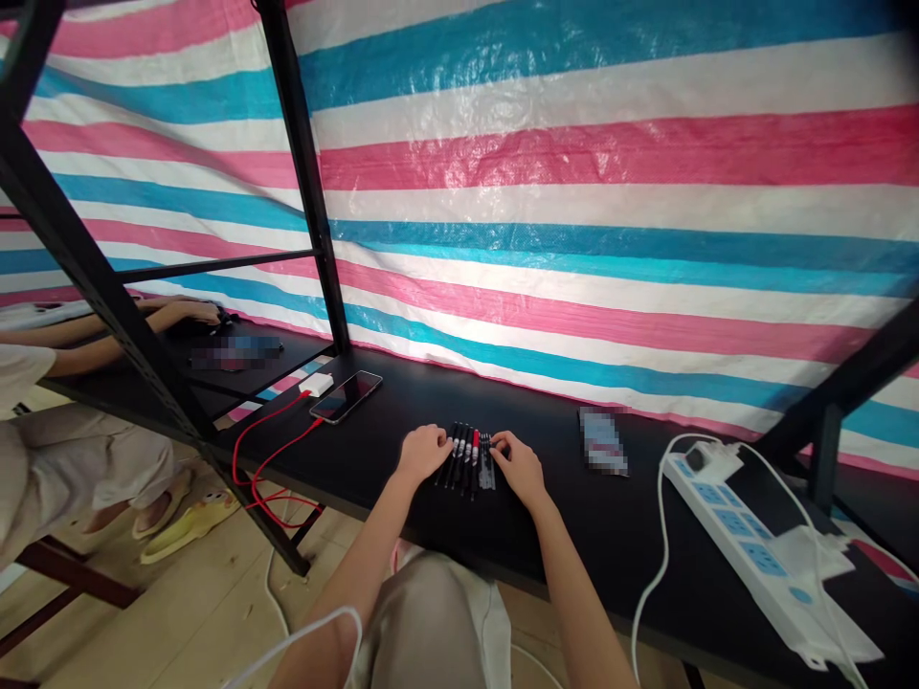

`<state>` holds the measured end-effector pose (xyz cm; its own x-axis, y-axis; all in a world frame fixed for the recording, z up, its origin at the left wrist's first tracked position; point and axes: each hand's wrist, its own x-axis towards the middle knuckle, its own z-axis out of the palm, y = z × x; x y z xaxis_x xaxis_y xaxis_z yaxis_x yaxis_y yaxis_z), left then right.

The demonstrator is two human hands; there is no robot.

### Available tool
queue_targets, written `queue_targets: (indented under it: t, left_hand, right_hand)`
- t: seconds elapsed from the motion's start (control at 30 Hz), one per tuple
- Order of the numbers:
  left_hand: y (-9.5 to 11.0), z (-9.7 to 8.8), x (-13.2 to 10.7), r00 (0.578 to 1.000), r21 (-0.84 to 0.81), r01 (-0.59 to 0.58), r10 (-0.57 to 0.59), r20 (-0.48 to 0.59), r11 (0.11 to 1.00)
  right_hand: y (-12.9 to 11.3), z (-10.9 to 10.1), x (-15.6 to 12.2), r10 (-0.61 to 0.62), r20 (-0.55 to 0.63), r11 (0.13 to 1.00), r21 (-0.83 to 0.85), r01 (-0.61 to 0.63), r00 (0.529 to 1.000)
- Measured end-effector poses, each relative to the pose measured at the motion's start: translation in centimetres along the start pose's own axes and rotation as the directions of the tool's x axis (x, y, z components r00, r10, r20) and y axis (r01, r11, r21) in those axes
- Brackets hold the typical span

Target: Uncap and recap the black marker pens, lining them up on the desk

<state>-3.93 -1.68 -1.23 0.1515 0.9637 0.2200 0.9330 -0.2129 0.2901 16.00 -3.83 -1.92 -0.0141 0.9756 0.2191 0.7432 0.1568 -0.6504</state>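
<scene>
Head view, the only one I have. Left hand [423, 452] and right hand [518, 467] bracket a row of pens [468, 457] lying side by side on the black table [402, 536], one red among the dark ones. Both hands are loosely curled, knuckles up, fingertips against the outer pens. I can't tell whether either actually pinches one.

The row sits mid-table, near the front edge by my lap. There's bare tabletop behind it up to the striped tarp [574, 191]. On the left are a phone [346, 395] and its red cable [267, 450], near the black post [305, 182]. To the right lie a blurred flat item [603, 440] and a white power strip [753, 550].

Another person's hand [190, 312] rests on the neighbouring table, partly behind the frame. The pens' tips are too small to make out.
</scene>
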Motion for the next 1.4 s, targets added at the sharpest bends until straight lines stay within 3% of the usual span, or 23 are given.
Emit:
queue_targets:
  t: [0.4,0.63,0.83,1.03,1.23,1.4]
  left_hand:
    - [-0.1,-0.1,0.3,1.0,-0.034,0.028,-0.028,0.0,0.999]
    - [-0.2,-0.5,0.3,0.989,-0.073,0.145,-0.147,-0.028,0.987]
    - [-0.2,-0.5,0.2,0.99,-0.057,0.127,-0.13,-0.053,0.99]
    - [-0.2,-0.4,0.2,0.993,-0.056,0.112,-0.114,-0.03,0.992]
    - [0.0,-0.4,-0.1,0.992,-0.106,0.095,-0.103,-0.073,0.99]
    - [0.2,-0.8,-0.2,0.988,-0.117,0.145,-0.15,-0.03,0.982]
  right_hand:
    - [0.3,-0.1,0.3,0.038,-0.003,0.993,0.114,-0.038,0.999]
    - [1.1,0.2,0.4,0.062,-0.014,0.961,0.272,-0.056,0.998]
    - [1.6,0.1,0.5,0.084,-0.07,0.951,0.304,-0.059,0.994]
    - [1.1,-0.2,0.5,0.117,-0.058,0.957,0.272,-0.097,0.991]
    - [1.1,-0.6,0.4,0.228,-0.234,0.971,0.133,-0.201,0.945]
    - [0.8,-0.7,0.3,0.22,-0.212,0.975,0.071,-0.209,0.952]
